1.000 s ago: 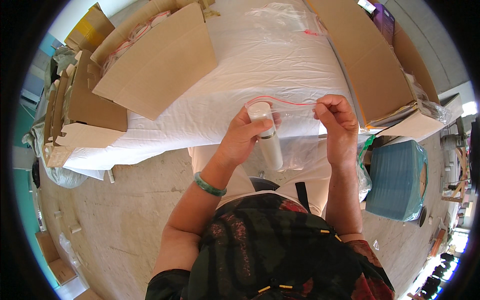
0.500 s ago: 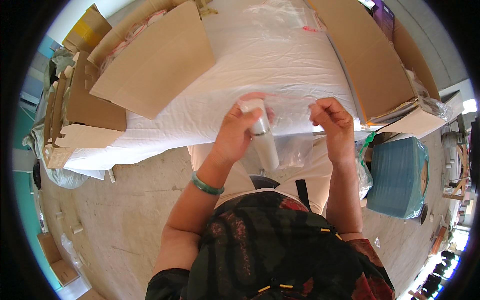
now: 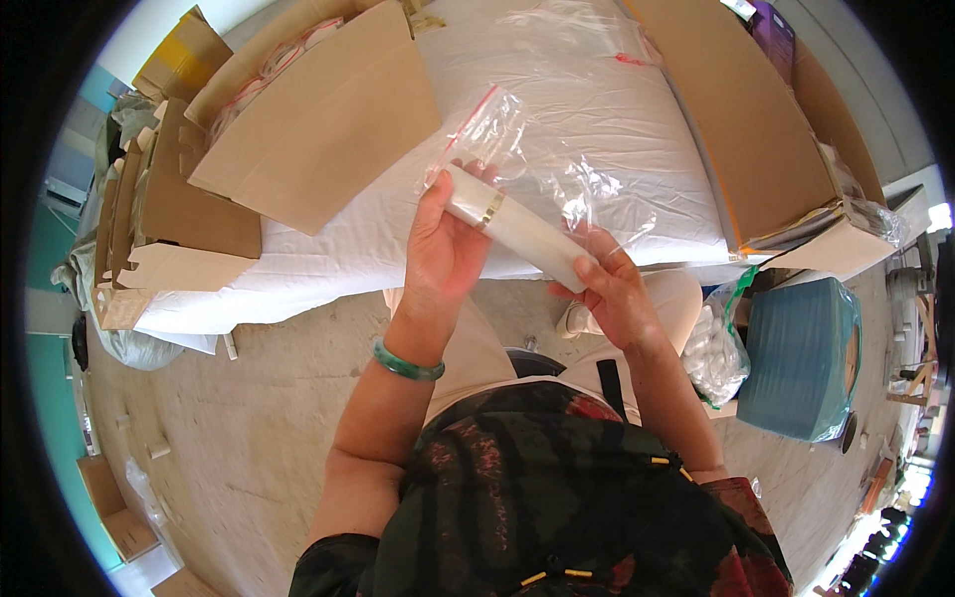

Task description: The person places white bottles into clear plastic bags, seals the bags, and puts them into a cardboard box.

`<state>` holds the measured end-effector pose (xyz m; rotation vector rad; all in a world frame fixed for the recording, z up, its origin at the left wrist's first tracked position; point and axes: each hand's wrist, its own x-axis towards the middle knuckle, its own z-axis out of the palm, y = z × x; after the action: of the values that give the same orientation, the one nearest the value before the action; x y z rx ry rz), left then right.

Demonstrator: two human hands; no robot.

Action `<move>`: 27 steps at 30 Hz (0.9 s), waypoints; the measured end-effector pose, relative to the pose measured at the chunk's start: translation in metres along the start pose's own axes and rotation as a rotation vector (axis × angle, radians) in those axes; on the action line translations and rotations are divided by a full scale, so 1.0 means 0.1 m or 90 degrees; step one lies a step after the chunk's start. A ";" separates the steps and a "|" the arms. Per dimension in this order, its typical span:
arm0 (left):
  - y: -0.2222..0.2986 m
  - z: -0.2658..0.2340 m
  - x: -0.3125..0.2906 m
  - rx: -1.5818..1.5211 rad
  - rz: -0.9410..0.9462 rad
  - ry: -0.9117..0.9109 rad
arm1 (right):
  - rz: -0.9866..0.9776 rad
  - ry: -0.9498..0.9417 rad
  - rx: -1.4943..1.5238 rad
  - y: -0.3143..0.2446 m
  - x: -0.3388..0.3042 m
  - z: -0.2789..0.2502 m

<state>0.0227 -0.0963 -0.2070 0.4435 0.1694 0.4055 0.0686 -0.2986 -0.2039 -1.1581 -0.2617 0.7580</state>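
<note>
Left hand (image 3: pixel 443 254) wraps the capped end of a white tube (image 3: pixel 517 227) with a gold band, held slanted above the near edge of the table (image 3: pixel 328 274). Right hand (image 3: pixel 615 294) has its grip closed on the tube's lower end, thumb on top. A clear zip bag (image 3: pixel 517 149) with a red seal strip drapes over the upper half, so the tube looks part-way inside; glare makes the bag's lower edge hard to trace. Holding both ends keeps the tube steady against the loose film. Cardboard sheets (image 3: pixel 318 129) lie behind on white cloth. A blue bin (image 3: pixel 801 358) stands right, partly cut off.
</note>
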 end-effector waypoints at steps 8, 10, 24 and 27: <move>0.34 -0.10 -0.04 0.316 -0.171 -0.068 | -0.042 0.100 -0.042 -0.16 0.07 -0.20; 0.36 -0.12 -0.04 0.353 -0.190 -0.054 | -0.052 0.094 -0.064 -0.20 0.07 -0.21; 0.41 -0.17 -0.11 0.344 -0.116 -0.021 | -0.071 0.121 -0.008 -0.24 0.05 -0.29; 0.41 -0.17 -0.14 0.362 -0.112 -0.007 | -0.077 0.121 -0.088 -0.23 0.08 -0.34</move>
<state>-0.0085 -0.0622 -0.2029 0.9819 0.3120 0.1756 0.1027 -0.3225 -0.1983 -1.3240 -0.2260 0.5254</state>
